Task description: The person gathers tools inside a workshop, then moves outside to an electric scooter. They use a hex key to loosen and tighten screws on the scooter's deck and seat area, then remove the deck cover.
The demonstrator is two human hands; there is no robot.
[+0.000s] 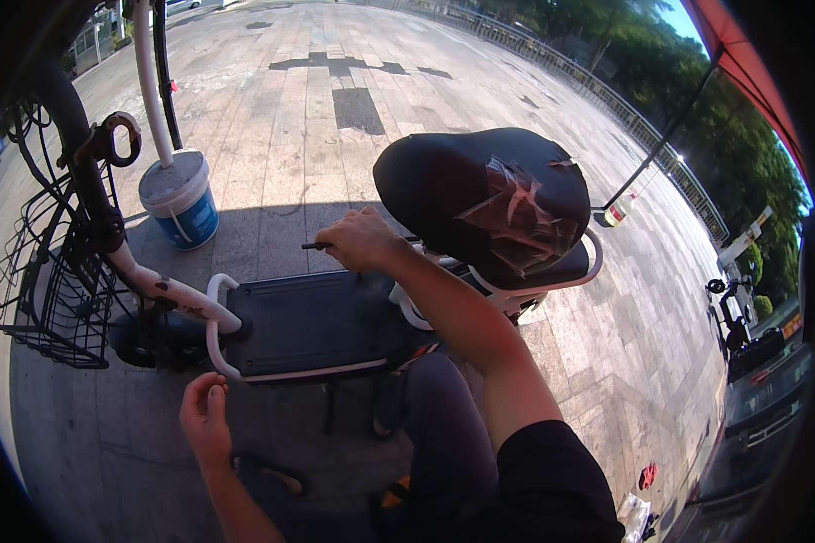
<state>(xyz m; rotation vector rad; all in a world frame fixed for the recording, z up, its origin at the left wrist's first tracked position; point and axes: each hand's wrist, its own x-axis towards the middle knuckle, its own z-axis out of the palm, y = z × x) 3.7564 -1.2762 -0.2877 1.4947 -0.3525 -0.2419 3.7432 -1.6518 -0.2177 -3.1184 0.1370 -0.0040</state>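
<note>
My right hand [362,240] is closed around a thin dark rod-shaped tool [312,245], whose end sticks out to the left; its exact kind does not show. The hand is above the black footboard [312,321] of a white electric scooter, just left of the black seat [462,185]. Torn clear tape [521,213] covers part of that seat. Lower left, my left hand [206,421] is raised near the white frame bar [215,339], apart from it. Its fingers are curled in with the thumb against them; anything between them is too small to make out.
A wire basket [59,299] and the scooter's steering column [81,154] stand at the left. Behind them a white-and-blue bucket [181,204] holds a pole. A canopy pole [661,136] rises at the right. Red and white scraps [638,516] lie on the paving, lower right.
</note>
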